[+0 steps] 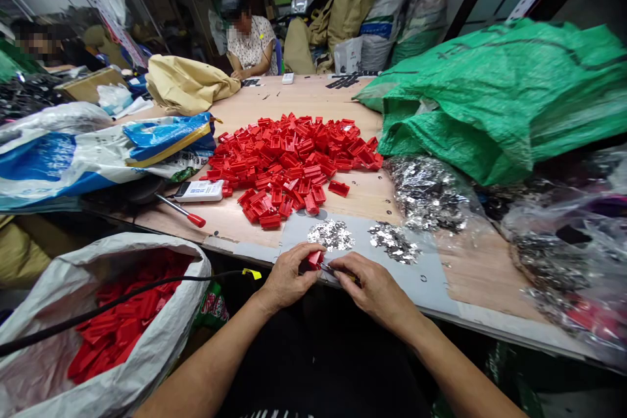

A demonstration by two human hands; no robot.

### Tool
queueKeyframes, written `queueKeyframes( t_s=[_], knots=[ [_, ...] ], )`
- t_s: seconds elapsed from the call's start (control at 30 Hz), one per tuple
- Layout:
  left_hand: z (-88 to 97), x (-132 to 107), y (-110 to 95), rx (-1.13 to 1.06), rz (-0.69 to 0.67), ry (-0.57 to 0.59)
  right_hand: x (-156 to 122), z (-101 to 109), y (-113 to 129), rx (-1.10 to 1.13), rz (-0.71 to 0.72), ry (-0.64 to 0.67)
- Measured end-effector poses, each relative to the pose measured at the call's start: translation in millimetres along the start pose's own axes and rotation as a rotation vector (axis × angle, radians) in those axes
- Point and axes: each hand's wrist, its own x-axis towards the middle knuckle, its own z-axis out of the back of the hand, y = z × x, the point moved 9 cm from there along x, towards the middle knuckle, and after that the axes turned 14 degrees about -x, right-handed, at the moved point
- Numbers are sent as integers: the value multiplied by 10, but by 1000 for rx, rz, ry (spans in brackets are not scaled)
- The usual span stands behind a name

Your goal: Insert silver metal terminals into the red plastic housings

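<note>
Over the table's front edge, my left hand (pixel 290 279) is closed around a small red plastic part (pixel 316 260). My right hand (pixel 369 284) grips a slim metal-tipped tool (pixel 327 268), whose tip meets the red part; its exact kind is mostly hidden by my fingers. Just beyond my hands lie two small piles of flat metal pieces, a brighter pile (pixel 331 235) and a darker pile (pixel 394 243), on a grey sheet (pixel 431 281). Behind them spreads a large heap of red plastic parts (pixel 294 157).
A white sack (pixel 191 268) of red parts stands at lower left, crossed by a black cable (pixel 122 300). Plastic bags of metal pieces (pixel 431 196) and a green sack (pixel 490 98) lie right. A red-tipped lever (pixel 181 209) juts out left. A person (pixel 252 46) sits opposite.
</note>
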Motion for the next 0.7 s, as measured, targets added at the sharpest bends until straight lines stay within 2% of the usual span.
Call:
queueKeyframes(
  t_s=[0.27, 0.57, 0.7],
  knots=[
    [-64, -1, -82, 161, -84, -108, -41, -4, 49, -80, 11, -55],
    [-45, -14, -86, 214, -92, -206, -48, 21, 74, -100, 12, -68],
    [-48, -13, -80, 233, -68, -207, -29, 33, 107, -100, 32, -87]
  ],
)
